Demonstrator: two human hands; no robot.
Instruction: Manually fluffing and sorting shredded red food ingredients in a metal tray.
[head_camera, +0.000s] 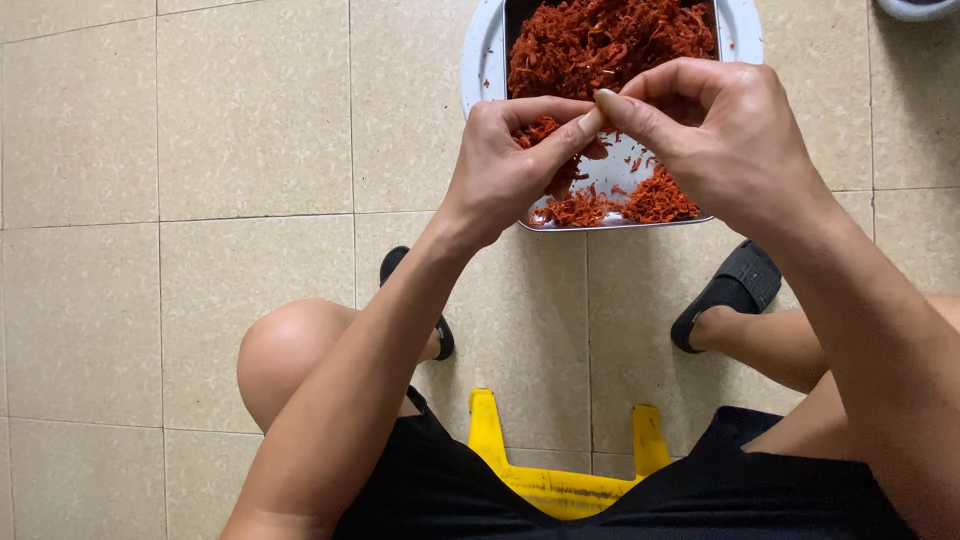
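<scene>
Both hands meet over one metal tray (700, 218) of red shreds (600, 45) on the floor: left hand (505, 160) pinches a clump, right hand (715, 125) curled, fingertips touching. Two black sandals (730, 290), one yellow stool (560, 485).

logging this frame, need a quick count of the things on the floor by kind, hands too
hands: 2, left and right, pinching red bits together
metal tray of red shreds: 1
round white basin under it: 1
black sandals: 2
yellow stool: 1
total: 7
</scene>
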